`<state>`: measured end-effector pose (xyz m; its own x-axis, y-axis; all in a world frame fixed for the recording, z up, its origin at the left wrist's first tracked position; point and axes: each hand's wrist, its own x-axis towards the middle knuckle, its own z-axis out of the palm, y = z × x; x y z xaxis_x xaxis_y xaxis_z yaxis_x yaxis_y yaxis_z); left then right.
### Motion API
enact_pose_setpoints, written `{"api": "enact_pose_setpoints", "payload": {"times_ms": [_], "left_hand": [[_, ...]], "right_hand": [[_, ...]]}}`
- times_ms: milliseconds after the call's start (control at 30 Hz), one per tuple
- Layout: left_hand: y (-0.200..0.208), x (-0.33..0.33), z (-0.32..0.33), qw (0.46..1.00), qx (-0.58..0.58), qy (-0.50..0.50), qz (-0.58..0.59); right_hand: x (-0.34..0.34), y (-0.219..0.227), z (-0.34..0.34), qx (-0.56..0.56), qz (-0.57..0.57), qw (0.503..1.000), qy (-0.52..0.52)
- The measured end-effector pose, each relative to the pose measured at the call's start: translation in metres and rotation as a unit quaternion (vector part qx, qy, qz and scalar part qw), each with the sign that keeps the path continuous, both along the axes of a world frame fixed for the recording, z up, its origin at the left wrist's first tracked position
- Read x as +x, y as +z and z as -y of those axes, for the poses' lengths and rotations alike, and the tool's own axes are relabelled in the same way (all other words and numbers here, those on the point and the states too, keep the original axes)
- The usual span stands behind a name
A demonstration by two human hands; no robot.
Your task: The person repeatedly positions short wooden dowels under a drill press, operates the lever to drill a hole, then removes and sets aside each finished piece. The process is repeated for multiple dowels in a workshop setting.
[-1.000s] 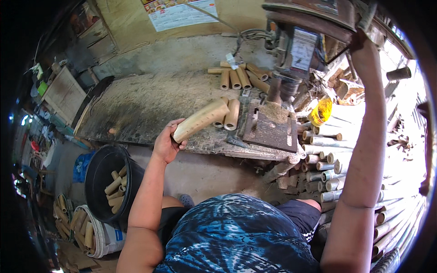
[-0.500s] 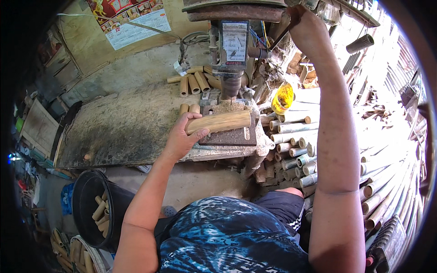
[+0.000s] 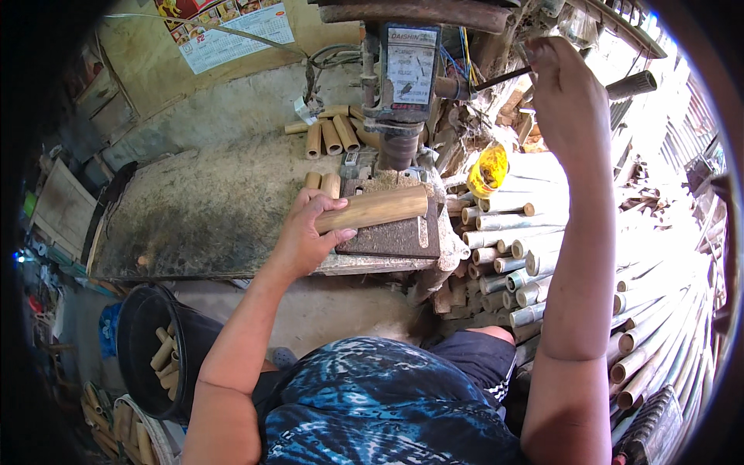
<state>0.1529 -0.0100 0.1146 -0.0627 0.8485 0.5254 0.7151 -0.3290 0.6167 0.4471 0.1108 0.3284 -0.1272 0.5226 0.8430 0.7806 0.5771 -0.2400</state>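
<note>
My left hand [image 3: 302,236] grips the left end of a short bamboo tube [image 3: 380,209], thumb on the near side and fingers over the top. The tube lies sideways on the dark metal table plate [image 3: 387,243] of a drill press [image 3: 409,66], among pale shavings. Right behind the tube is the drill chuck [image 3: 398,152]; the bit's tip cannot be seen. My right hand [image 3: 570,93], raised at the upper right, is closed around the end of the press's feed lever [image 3: 504,79].
More cut bamboo pieces [image 3: 332,138] lie at the back of the dusty workbench [image 3: 194,221]. A black bucket [image 3: 198,341] of pieces stands below at left. Long bamboo poles [image 3: 527,267] are stacked at right, near a yellow-stained container [image 3: 488,172]. A calendar [image 3: 236,43] hangs behind.
My right hand has come down and a little to the right, swinging the feed lever lower. The chuck has dropped closer to the plate. My left hand still holds the bamboo tube in place.
</note>
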Motion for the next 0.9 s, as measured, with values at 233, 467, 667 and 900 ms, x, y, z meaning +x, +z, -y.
{"api": "enact_pose_setpoints", "payload": {"times_ms": [233,467,667,900], "left_hand": [[-0.003,0.006,0.006,0.999,0.034,-0.03,0.021],[-0.003,0.007,0.005,0.999,0.032,-0.033,0.018],[-0.004,0.008,0.003,0.999,0.026,-0.038,0.022],[-0.002,0.007,0.003,0.999,0.019,-0.031,0.002]], "right_hand": [[0.006,-0.028,0.047,-0.042,-0.007,0.999,0.028],[0.007,-0.065,0.06,-0.011,-0.025,0.998,0.061],[0.008,-0.09,0.064,-0.085,-0.018,0.994,0.068],[0.002,-0.116,0.053,-0.155,-0.026,0.985,0.068]]}}
